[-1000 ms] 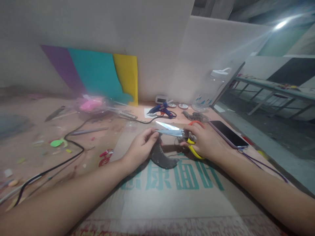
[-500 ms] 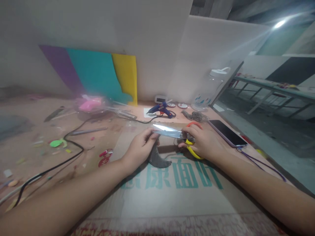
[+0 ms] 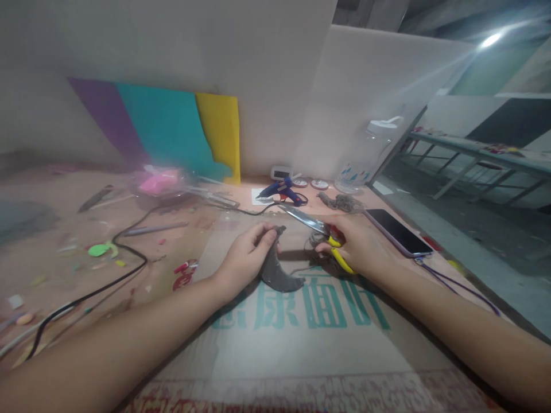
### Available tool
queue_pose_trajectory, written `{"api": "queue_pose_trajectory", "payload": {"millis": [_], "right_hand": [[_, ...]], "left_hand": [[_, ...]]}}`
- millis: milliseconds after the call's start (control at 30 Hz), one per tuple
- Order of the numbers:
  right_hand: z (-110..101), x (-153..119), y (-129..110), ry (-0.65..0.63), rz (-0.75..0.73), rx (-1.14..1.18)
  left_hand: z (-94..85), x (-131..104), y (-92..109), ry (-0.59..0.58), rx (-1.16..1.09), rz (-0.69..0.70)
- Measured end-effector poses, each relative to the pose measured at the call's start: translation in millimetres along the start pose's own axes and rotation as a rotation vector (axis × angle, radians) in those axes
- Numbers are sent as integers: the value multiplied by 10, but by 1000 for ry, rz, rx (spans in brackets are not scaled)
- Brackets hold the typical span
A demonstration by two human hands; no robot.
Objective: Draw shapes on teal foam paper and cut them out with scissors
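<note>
- Left forearm [image 3: 163, 318] reaches in from lower left; left hand [image 3: 245, 252] thumb-up, fingers pinched closed on upper end of dark-grey crescent-shaped soft piece [image 3: 275, 272].
- Piece hangs below thumb, lower tip curving right, over tan sheet with green printed characters [image 3: 258, 361] on pinkish worktop [image 3: 163, 275].
- Right forearm [image 3: 447, 310] angles in from lower right; right hand [image 3: 357, 246] fingers curled round yellow-handled metal scissors [image 3: 306, 219].
- 1 pair scissors, blades pointing up-left, apart from piece.
</note>
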State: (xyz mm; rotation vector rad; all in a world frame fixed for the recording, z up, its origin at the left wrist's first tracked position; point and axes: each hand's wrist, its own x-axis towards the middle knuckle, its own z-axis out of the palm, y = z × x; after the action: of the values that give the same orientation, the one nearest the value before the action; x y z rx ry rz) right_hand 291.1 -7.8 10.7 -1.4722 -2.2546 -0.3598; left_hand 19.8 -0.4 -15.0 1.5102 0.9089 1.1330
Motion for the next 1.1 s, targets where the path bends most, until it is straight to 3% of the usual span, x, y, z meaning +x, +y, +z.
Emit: {"api": "queue_pose_trajectory", "payload": {"millis": [200, 400, 867, 1100], "right_hand": [[-15, 34, -30, 53, -109, -68], [60, 5, -3, 81, -192, -133], [74, -2, 6, 64, -220, -190], [43, 5, -2, 79, -240, -205]], "left_hand": [[37, 74, 7, 13, -310, -139], [76, 64, 53, -7, -398, -238], [108, 30, 73, -47, -450, -239], [110, 4, 49, -80, -430, -170]]}}
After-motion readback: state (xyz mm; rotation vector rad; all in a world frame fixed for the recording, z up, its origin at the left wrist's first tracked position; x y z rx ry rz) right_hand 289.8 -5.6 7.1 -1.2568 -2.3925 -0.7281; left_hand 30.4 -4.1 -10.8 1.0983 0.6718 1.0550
